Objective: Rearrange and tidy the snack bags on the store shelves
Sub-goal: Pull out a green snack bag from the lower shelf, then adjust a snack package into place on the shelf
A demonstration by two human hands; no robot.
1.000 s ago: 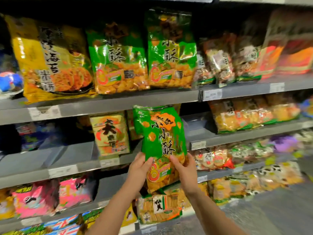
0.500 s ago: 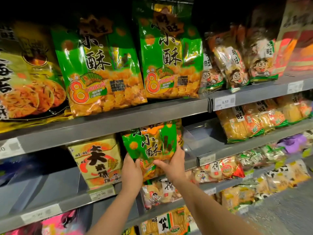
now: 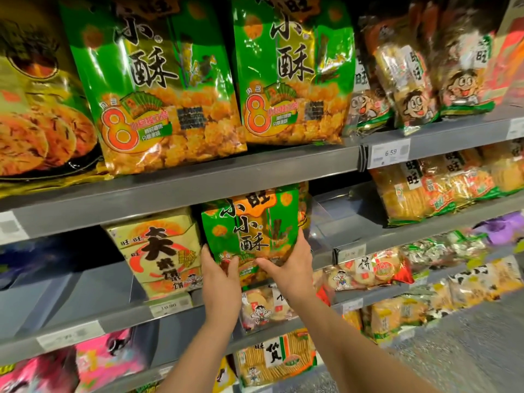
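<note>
A green snack bag (image 3: 252, 225) with orange top and black characters stands upright in the second shelf, just under the upper shelf's grey edge (image 3: 198, 188). My left hand (image 3: 219, 282) grips its lower left corner. My right hand (image 3: 286, 268) grips its lower right side, thumb across the front. Right beside it on the left stands a pale yellow bag (image 3: 161, 251). Two larger green bags of the same kind, one at the left (image 3: 158, 89) and one at the right (image 3: 292, 75), stand on the shelf above.
A yellow-orange cracker bag (image 3: 37, 114) fills the upper left. Clear cartoon-face packs (image 3: 414, 89) stand upper right. The second shelf has a bare grey stretch (image 3: 346, 219) right of the held bag. Price tags (image 3: 390, 153) line the shelf edges. Lower shelves hold pink (image 3: 107, 361) and orange packs (image 3: 275, 361).
Both hands have lifted the green bag up and pushed it back into the second shelf beside the pale yellow bag. The view has moved closer to the shelves.
</note>
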